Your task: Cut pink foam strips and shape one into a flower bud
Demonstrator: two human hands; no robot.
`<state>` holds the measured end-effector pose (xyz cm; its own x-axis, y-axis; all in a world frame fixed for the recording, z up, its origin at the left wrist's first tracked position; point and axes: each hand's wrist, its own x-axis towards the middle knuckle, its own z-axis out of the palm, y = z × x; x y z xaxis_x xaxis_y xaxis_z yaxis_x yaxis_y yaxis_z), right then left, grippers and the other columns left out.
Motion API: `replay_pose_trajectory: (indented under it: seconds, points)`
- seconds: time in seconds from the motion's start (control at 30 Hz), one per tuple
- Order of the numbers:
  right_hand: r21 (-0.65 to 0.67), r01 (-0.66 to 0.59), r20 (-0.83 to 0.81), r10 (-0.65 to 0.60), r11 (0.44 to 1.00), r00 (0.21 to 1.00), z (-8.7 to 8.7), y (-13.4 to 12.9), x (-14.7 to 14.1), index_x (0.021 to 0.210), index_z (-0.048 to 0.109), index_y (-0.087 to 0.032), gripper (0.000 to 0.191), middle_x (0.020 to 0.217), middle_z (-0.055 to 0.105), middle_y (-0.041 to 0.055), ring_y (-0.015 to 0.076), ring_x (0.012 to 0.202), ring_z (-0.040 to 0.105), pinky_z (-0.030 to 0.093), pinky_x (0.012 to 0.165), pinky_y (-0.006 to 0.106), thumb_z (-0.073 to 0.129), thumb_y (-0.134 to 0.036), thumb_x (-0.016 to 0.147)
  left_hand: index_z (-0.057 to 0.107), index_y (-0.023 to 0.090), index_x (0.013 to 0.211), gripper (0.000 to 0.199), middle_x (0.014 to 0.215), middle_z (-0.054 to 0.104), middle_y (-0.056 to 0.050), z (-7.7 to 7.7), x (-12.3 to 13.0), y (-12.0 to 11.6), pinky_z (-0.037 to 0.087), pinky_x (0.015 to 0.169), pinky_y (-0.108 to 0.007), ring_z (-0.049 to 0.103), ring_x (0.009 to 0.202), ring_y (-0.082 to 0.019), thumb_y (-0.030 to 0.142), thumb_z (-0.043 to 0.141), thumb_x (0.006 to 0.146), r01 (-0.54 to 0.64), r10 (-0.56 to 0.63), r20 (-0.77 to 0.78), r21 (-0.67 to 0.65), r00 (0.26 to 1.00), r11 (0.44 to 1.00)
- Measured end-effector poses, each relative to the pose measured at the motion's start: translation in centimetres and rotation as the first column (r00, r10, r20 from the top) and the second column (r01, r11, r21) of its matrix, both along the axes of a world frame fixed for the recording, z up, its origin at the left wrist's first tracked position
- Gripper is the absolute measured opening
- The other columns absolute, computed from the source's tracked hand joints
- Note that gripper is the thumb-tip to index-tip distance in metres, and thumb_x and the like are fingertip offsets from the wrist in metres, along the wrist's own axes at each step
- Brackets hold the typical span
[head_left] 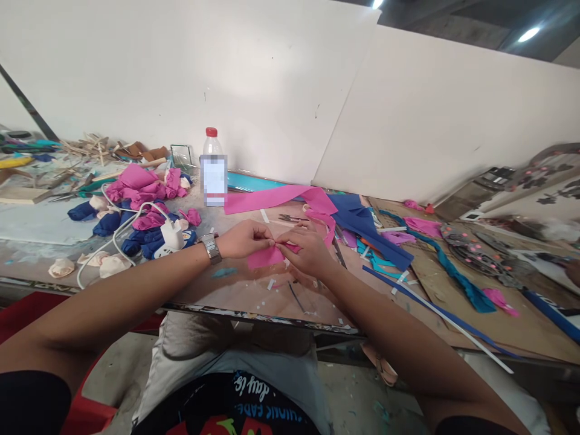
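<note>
A small pink piece of fabric [265, 258] hangs from my fingertips just above the table. My left hand [248, 239], with a metal watch [211, 248] on its wrist, pinches the fabric's upper edge between thumb and finger. Close beside it, my right hand [306, 248] pinches the same edge, and the two thumbs nearly touch. Behind my hands, a long pink strip [272, 199] lies across the table, and its right end curls down near my right hand. Scissors [292, 218] rest just beyond my fingers.
A bottle with a red cap [211, 132] stands at the back. Left are pink and blue fabric bundles [140, 181], a white cable [113, 235] and a power plug [172, 234]. Blue fabric [362, 220], a teal braid [446, 260] and cardboard [421, 272] lie right.
</note>
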<state>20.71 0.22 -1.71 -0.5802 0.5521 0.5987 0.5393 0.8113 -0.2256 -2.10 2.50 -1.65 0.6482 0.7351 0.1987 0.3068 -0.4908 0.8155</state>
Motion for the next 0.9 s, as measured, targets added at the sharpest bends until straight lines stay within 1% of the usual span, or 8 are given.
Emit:
replay_pose_trajectory:
  seconds: [0.07,0.13,0.27,0.37,0.47,0.6,0.8,0.9]
  points:
    - [-0.022,0.007,0.011,-0.006,1.0,1.0,0.2,-0.1,-0.1,0.089,0.073,-0.024,0.009,0.092,0.081,0.0014,0.0212,0.085,0.072,0.042,0.095,0.042,0.065,-0.022,0.093,0.074,0.015,0.089,0.025,0.079,0.071,-0.002,0.2,0.0,-0.2,0.042,0.067,-0.025,0.058,0.07,-0.013,0.035,0.059,0.091,-0.022,0.024,-0.034,0.068,0.999,0.997]
    - [-0.044,0.014,0.023,-0.013,0.999,1.0,0.3,-0.1,-0.2,0.088,0.073,-0.024,0.009,0.089,0.08,0.002,0.0216,0.085,0.071,0.042,0.092,0.041,0.065,-0.022,0.093,0.074,0.016,0.089,0.023,0.081,0.073,-0.002,0.5,0.0,-0.6,0.042,0.067,-0.025,0.06,0.072,-0.014,0.032,0.058,0.092,-0.043,0.059,-0.086,0.174,0.995,0.984]
    - [-0.051,0.007,0.021,-0.006,0.999,1.0,0.2,0.1,-0.2,0.087,0.071,-0.023,0.01,0.088,0.078,0.0025,0.0223,0.085,0.069,0.043,0.088,0.04,0.064,-0.023,0.094,0.076,0.019,0.094,0.02,0.084,0.076,-0.002,0.9,0.1,-1.1,0.039,0.067,-0.027,0.064,0.074,-0.016,0.027,0.058,0.094,-0.042,0.139,-0.213,0.406,0.967,0.913]
    - [-0.072,0.004,0.013,-0.003,0.997,1.0,0.0,0.2,-0.2,0.089,0.07,-0.023,0.007,0.091,0.077,0.0033,0.0228,0.089,0.068,0.043,0.091,0.041,0.064,-0.022,0.093,0.076,0.021,0.099,0.022,0.087,0.078,-0.003,0.8,0.0,-1.2,0.037,0.065,-0.028,0.067,0.075,-0.018,0.03,0.056,0.096,-0.017,0.187,-0.288,0.508,0.939,0.861]
    - [-0.118,0.017,0.014,-0.015,0.993,1.0,-0.1,0.2,-0.2,0.092,0.069,-0.022,0.006,0.095,0.076,0.0049,0.0234,0.092,0.066,0.045,0.09,0.04,0.063,-0.023,0.093,0.076,0.023,0.101,0.025,0.09,0.079,-0.004,0.5,0.0,-1.1,0.037,0.065,-0.029,0.069,0.078,-0.019,0.034,0.054,0.099,0.0,0.207,-0.311,0.553,0.927,0.833]
    - [-0.135,0.033,0.025,-0.03,0.99,0.999,0.0,0.1,-0.3,0.091,0.068,-0.022,0.006,0.096,0.075,0.0055,0.0236,0.094,0.065,0.044,0.091,0.04,0.063,-0.023,0.094,0.076,0.023,0.101,0.027,0.091,0.079,-0.004,0.3,-0.1,-0.9,0.036,0.064,-0.029,0.07,0.079,-0.019,0.037,0.052,0.1,0.017,0.212,-0.316,0.591,0.925,0.806]
    - [-0.139,0.039,0.014,-0.038,0.99,0.999,-0.1,0.2,-0.3,0.088,0.068,-0.021,0.008,0.095,0.075,0.0059,0.0242,0.095,0.064,0.044,0.092,0.041,0.063,-0.024,0.094,0.074,0.022,0.102,0.029,0.092,0.078,-0.005,0.5,0.1,-1.1,0.034,0.063,-0.03,0.069,0.079,-0.019,0.036,0.049,0.101,0.044,0.201,-0.332,0.603,0.922,0.797]
    - [-0.135,0.031,-0.029,-0.035,0.99,0.999,-0.1,0.4,-0.4,0.087,0.071,-0.023,0.011,0.09,0.076,0.0041,0.0233,0.09,0.065,0.046,0.089,0.041,0.065,-0.027,0.095,0.074,0.022,0.101,0.027,0.091,0.077,-0.005,0.7,0.0,-1.2,0.034,0.062,-0.03,0.068,0.079,-0.019,0.034,0.049,0.1,0.067,0.184,-0.337,0.615,0.923,0.786]
